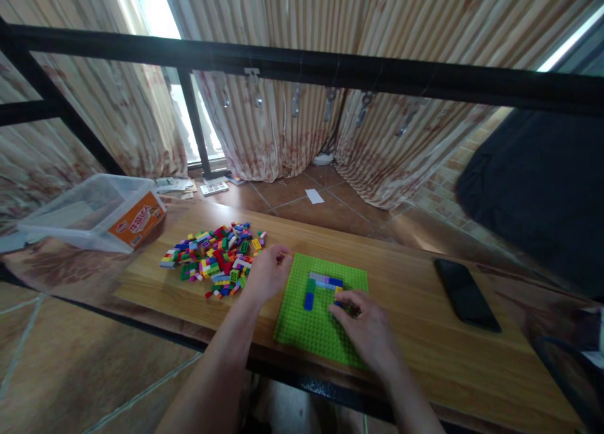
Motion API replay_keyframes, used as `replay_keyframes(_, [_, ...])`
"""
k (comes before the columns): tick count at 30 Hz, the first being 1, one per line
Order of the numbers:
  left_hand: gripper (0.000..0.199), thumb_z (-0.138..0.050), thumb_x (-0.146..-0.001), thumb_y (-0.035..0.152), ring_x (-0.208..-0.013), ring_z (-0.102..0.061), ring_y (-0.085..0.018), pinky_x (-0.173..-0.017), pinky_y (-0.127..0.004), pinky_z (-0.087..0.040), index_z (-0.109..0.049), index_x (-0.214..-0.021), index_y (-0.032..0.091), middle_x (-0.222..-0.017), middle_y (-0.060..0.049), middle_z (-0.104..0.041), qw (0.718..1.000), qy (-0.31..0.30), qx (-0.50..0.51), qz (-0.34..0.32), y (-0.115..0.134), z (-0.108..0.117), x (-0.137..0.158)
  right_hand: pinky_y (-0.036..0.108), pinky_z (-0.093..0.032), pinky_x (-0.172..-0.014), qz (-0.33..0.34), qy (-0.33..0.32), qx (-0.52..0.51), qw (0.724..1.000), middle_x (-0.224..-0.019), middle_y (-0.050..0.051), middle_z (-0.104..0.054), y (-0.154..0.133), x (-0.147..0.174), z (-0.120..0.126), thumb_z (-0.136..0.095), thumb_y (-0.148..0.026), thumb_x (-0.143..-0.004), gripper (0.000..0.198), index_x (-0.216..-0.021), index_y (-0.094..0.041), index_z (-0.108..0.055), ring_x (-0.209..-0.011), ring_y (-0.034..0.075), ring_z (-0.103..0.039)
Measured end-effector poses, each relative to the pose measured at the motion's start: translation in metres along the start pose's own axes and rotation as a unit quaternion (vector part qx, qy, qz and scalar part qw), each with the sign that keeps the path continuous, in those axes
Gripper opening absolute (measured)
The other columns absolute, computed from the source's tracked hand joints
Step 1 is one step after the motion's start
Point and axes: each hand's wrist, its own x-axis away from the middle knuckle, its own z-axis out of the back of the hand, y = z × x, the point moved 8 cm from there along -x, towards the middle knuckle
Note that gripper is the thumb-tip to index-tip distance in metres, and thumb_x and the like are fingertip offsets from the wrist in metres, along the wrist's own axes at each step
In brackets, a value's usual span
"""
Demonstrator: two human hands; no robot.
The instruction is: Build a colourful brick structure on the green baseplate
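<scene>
A green studded baseplate (292,317) lies on the wooden table. On it, toy bricks form a three-sided outline: lavender bricks (319,278) and a blue brick (336,282) along the far side, a green brick (311,285) and a blue brick (308,301) down the left. My right hand (365,324) bends over the right side, thumb and fingertips closed around a small blue brick (336,304), just below a yellow brick (338,289). By the plate's far left corner is my left hand (270,272), fingers curled inward; whatever they may hold is hidden.
A heap of loose colourful bricks (217,258) spreads over the table left of my left hand. Farther left stands a clear plastic bin (89,233) with an orange label. A black phone (466,294) lies at the right. A dark metal bar (302,63) crosses beyond the table.
</scene>
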Motion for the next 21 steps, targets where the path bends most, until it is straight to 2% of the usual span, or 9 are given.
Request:
replay_keyframes(2, [0.015, -0.054, -0.081, 0.019, -0.066, -0.062, -0.014, -0.06, -0.023, -0.044, -0.066, -0.088, 0.015, -0.071, -0.002, -0.069, 1.0, 0.014, -0.009, 0.004, -0.003, 0.005, -0.001, 0.034, -0.046, -0.077, 0.02, -0.005, 0.043, 0.999, -0.093, 0.004, -0.065, -0.003, 0.001, -0.004, -0.062, -0.035, -0.076, 0.019, -0.089, -0.024, -0.07, -0.081, 0.02, -0.061])
replay_keyframes(5, [0.015, -0.054, -0.081, 0.02, -0.066, -0.062, -0.014, -0.06, -0.023, -0.044, -0.066, -0.089, 0.015, -0.072, -0.002, -0.069, 1.0, 0.015, -0.021, 0.005, -0.008, 0.005, -0.001, 0.035, -0.046, -0.076, 0.011, -0.008, 0.075, 0.997, -0.093, 0.005, -0.063, 0.002, 0.0, -0.007, -0.061, -0.032, -0.076, 0.018, -0.09, -0.024, -0.071, -0.08, 0.02, -0.06])
replay_keyframes(12, [0.019, -0.055, -0.081, 0.023, -0.069, -0.063, -0.015, -0.063, -0.024, -0.045, -0.067, -0.093, 0.015, -0.075, -0.004, -0.07, 1.0, 0.002, -0.022, 0.021, -0.014, 0.006, -0.002, 0.034, -0.045, -0.072, -0.002, 0.015, 0.078, 0.997, -0.088, 0.004, -0.064, 0.009, -0.004, -0.002, -0.059, -0.036, -0.078, 0.02, -0.088, -0.024, -0.072, -0.074, 0.019, -0.06])
replay_keyframes(16, [0.019, -0.055, -0.08, 0.024, -0.071, -0.063, -0.015, -0.065, -0.024, -0.045, -0.067, -0.091, 0.015, -0.077, -0.003, -0.07, 0.999, 0.026, -0.014, 0.021, -0.02, 0.019, -0.005, 0.033, -0.045, -0.071, -0.003, 0.08, 0.039, 0.996, -0.087, 0.005, -0.068, 0.003, -0.005, 0.016, -0.053, -0.043, -0.083, 0.029, -0.086, -0.022, -0.072, -0.074, 0.019, -0.061])
replay_keyframes(21, [0.02, -0.054, -0.079, 0.023, -0.072, -0.064, -0.016, -0.066, -0.023, -0.046, -0.068, -0.09, 0.015, -0.077, -0.003, -0.071, 0.998, 0.063, -0.004, 0.018, -0.031, 0.035, -0.009, 0.033, -0.046, -0.069, -0.046, 0.186, -0.009, 0.981, -0.079, 0.007, -0.071, 0.011, -0.004, 0.046, -0.054, -0.05, -0.082, 0.036, -0.081, -0.018, -0.071, -0.071, 0.021, -0.063])
